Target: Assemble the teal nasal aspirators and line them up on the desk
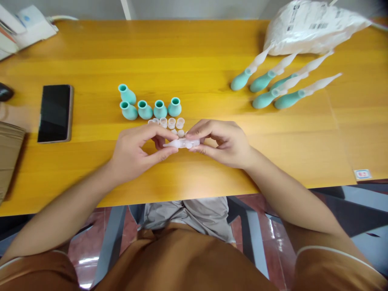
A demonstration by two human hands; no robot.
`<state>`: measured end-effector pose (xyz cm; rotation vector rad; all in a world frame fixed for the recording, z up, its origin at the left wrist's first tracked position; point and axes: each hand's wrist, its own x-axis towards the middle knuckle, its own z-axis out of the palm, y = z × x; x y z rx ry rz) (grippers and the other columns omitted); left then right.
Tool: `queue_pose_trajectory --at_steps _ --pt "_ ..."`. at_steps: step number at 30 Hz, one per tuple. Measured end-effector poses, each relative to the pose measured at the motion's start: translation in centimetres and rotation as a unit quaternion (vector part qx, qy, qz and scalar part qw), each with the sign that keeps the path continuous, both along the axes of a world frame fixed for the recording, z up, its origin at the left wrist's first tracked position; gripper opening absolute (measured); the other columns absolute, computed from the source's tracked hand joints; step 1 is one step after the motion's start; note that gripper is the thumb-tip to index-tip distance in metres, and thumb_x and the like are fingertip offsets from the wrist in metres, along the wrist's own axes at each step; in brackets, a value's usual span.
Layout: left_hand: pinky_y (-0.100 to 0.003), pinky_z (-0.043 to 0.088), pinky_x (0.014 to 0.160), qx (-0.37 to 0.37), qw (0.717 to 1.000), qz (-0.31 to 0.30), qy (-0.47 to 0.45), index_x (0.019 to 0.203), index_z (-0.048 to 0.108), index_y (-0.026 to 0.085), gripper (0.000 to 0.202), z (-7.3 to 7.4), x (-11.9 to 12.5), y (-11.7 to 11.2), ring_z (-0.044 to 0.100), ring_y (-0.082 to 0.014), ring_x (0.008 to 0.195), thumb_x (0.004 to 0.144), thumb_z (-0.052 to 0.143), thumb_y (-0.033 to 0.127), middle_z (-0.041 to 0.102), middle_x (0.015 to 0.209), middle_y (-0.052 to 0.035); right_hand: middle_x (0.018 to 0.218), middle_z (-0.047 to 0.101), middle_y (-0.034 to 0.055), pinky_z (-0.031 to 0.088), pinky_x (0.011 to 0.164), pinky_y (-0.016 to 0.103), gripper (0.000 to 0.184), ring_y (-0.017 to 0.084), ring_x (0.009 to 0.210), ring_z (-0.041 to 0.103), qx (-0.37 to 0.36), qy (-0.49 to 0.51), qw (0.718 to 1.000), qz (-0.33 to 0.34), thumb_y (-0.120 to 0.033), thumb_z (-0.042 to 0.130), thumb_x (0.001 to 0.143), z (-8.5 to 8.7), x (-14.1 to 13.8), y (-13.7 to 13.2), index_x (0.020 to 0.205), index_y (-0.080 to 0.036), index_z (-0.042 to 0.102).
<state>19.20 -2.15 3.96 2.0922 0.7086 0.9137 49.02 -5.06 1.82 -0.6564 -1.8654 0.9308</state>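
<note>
Between my two hands, above the near part of the table, is a small translucent nozzle piece (pixel 183 143) with a pointed tip to the left. My left hand (pixel 133 151) pinches its tapered end between thumb and fingers. At the wider end, my right hand (pixel 226 142) grips it the same way. Just beyond my fingers sit several small clear plastic caps (pixel 171 123), some partly hidden by my left hand. Behind them stand several turquoise rubber bulbs (pixel 159 109), their open necks facing up.
At the right, several turquoise bulbs with translucent nozzles (pixel 263 81) stand together. A white plastic bag (pixel 315 26) lies behind them. To the left are a black phone (pixel 55 113), a cardboard box (pixel 10 149) and a white device (pixel 33 28). A small label (pixel 363 174) is near the right front edge.
</note>
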Motion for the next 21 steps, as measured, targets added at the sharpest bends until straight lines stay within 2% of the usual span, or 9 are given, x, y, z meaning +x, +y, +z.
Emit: queue_pose_trajectory --at_steps 4,7,10,13,18,21 --pt "-0.035 0.070 0.082 -0.009 1.000 0.006 0.008 0.120 0.089 0.031 0.012 0.27 -0.03 0.05 0.083 -0.0176 0.084 0.113 0.092 0.041 0.091 0.104 0.0008 0.129 0.095 0.0096 0.074 0.088 0.027 0.019 0.018 0.106 0.092 0.067 -0.024 0.997 -0.005 -0.020 0.089 0.115 0.07 0.09 0.12 0.133 -0.024 0.089" --pt "-0.034 0.070 0.081 -0.015 1.000 0.004 0.009 0.118 0.090 0.031 0.010 0.37 0.03 0.11 0.083 -0.0177 0.083 0.112 0.094 0.038 0.092 0.104 0.0016 0.129 0.095 0.0104 0.075 0.101 0.030 0.019 0.021 0.119 0.093 0.108 -0.050 0.993 -0.012 -0.016 0.087 0.115 0.20 0.14 0.07 0.132 -0.022 0.088" --pt "-0.030 0.068 0.077 -0.020 1.000 -0.003 -0.011 0.116 0.090 0.030 0.009 0.29 0.21 0.12 0.083 -0.0148 0.081 0.110 0.096 0.032 0.092 0.103 0.0034 0.131 0.094 0.0112 0.075 0.110 0.031 0.017 0.021 0.127 0.092 0.141 -0.077 0.987 -0.016 -0.014 0.084 0.117 0.35 0.23 -0.09 0.131 -0.021 0.087" --pt "-0.028 0.065 0.072 -0.035 0.999 0.002 -0.015 0.113 0.092 0.029 0.008 0.14 0.32 0.02 0.081 -0.0140 0.077 0.109 0.097 0.033 0.092 0.098 0.0033 0.133 0.093 0.0102 0.075 0.111 0.031 0.017 0.021 0.127 0.092 0.156 -0.092 0.983 -0.018 -0.014 0.079 0.119 0.49 0.37 -0.25 0.132 -0.023 0.087" --pt "-0.035 0.066 0.070 -0.061 0.998 0.014 0.021 0.108 0.092 0.030 0.011 0.00 0.13 -0.26 0.083 -0.0194 0.079 0.109 0.095 0.041 0.093 0.099 0.0007 0.135 0.092 0.0113 0.075 0.109 0.031 0.023 0.021 0.124 0.092 0.202 -0.122 0.971 -0.028 -0.012 0.075 0.121 0.36 0.69 -0.27 0.138 -0.022 0.087" --pt "-0.036 0.066 0.071 -0.068 0.997 0.015 0.027 0.106 0.092 0.029 0.012 0.03 0.09 -0.30 0.084 -0.0194 0.081 0.111 0.093 0.041 0.094 0.101 0.0012 0.138 0.092 0.0108 0.076 0.109 0.033 0.029 0.022 0.125 0.092 0.219 -0.128 0.967 -0.030 -0.010 0.074 0.120 0.14 0.84 -0.23 0.142 -0.023 0.087"
